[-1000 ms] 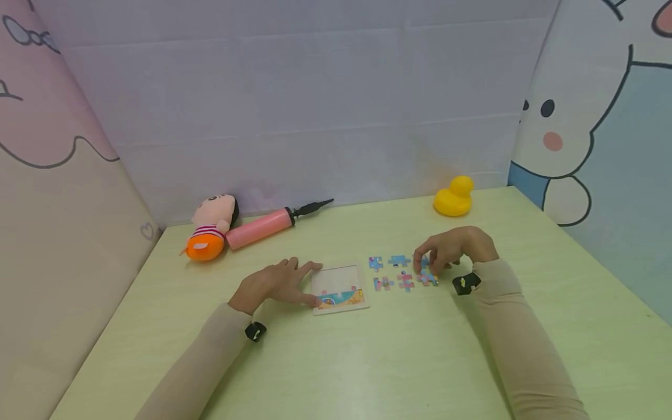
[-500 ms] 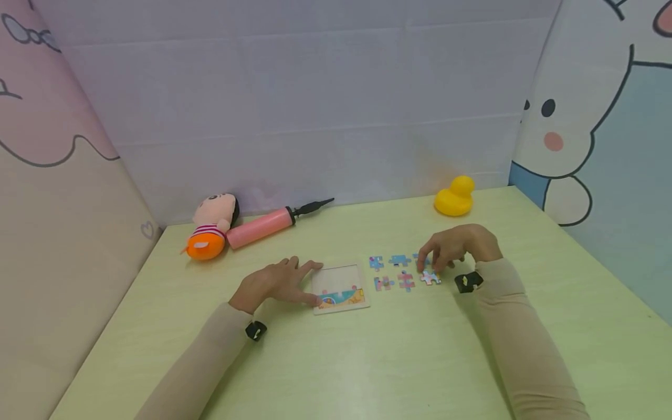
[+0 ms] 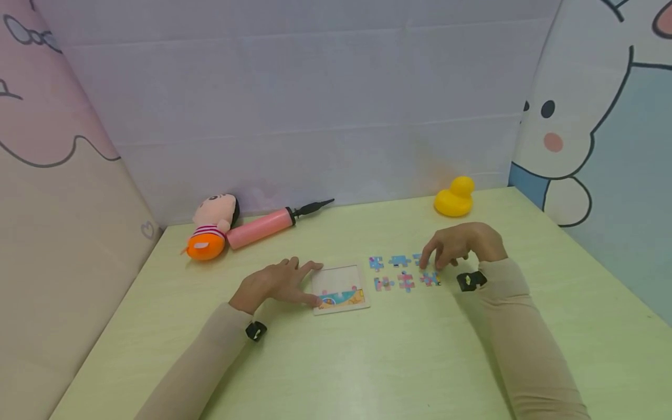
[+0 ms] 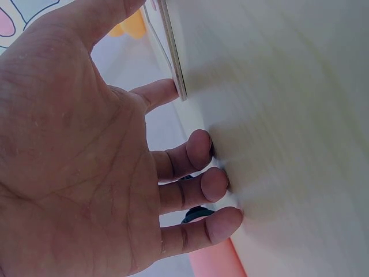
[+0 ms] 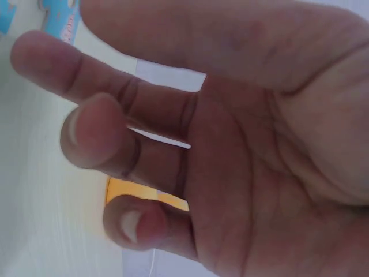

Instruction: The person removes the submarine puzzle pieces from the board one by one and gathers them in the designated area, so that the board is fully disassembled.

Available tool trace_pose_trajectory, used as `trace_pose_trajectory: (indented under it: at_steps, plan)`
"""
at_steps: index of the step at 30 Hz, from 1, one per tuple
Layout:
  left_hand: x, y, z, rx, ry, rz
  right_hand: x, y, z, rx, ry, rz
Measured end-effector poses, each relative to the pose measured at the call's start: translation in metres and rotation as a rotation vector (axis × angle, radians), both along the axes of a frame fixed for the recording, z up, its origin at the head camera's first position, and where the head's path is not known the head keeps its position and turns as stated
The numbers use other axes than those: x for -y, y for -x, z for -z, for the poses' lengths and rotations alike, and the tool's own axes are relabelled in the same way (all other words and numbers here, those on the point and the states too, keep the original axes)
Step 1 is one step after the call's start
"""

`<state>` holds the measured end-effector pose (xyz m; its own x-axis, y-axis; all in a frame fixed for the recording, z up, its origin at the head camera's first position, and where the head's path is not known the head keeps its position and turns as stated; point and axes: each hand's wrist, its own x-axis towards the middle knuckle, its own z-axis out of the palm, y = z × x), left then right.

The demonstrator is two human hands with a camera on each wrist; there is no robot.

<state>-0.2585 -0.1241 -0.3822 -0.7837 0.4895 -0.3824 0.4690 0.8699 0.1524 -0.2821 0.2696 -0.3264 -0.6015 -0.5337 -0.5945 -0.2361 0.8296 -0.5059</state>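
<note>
My left hand (image 3: pixel 278 283) spreads at the left side of a square puzzle tray (image 3: pixel 340 313), thumb by its near corner and index finger at its far corner. In the left wrist view the index fingertip meets the edge of the tray (image 4: pixel 173 52); the other fingers rest on the table. A strip of joined, beach-coloured pieces (image 3: pixel 341 298) fills the tray's near part. My right hand (image 3: pixel 459 242), fingers loosely bent and holding nothing, hovers just beyond a pink and blue jigsaw piece (image 3: pixel 430 279). Its fingertips partly hide a blue piece (image 3: pixel 417 256).
Several loose jigsaw pieces (image 3: pixel 406 281) lie in two rows right of the tray. At the back stand a plush doll (image 3: pixel 210 230), a pink hand pump (image 3: pixel 262 227) and a yellow rubber duck (image 3: pixel 455 197). A cloth backdrop (image 3: pixel 315 116) rises behind the table.
The pink and blue piece by my right hand has come to lie flat, and the fingers have left it. My right hand has shifted slightly right. My left hand stays put.
</note>
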Motion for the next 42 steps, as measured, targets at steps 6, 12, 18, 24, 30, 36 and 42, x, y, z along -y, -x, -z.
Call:
trace_pose_trajectory:
  at_steps: [6,12,18,24,30,36,42]
  plan:
    - [0.0,0.0,-0.001,0.003,-0.006,-0.006,0.003,0.005,0.006,-0.029,0.097,-0.055]
    - [0.0,-0.001,-0.001,0.001,-0.008,-0.002,0.014,0.006,0.009,-0.075,0.19,-0.101]
    - [0.001,-0.001,-0.002,-0.011,-0.014,0.028,0.027,0.007,0.013,-0.145,0.226,-0.136]
    - [0.004,0.001,-0.001,0.002,0.002,0.041,0.044,0.007,0.018,-0.21,0.229,-0.161]
    - [0.005,0.002,-0.002,0.024,0.016,0.035,0.06,0.006,0.023,-0.257,0.213,-0.149]
    - [0.006,0.003,0.0,0.018,0.014,0.045,0.078,0.002,0.028,-0.289,0.213,-0.151]
    - [0.006,0.003,0.0,0.014,0.023,0.044,0.098,-0.003,0.032,-0.291,0.22,-0.168]
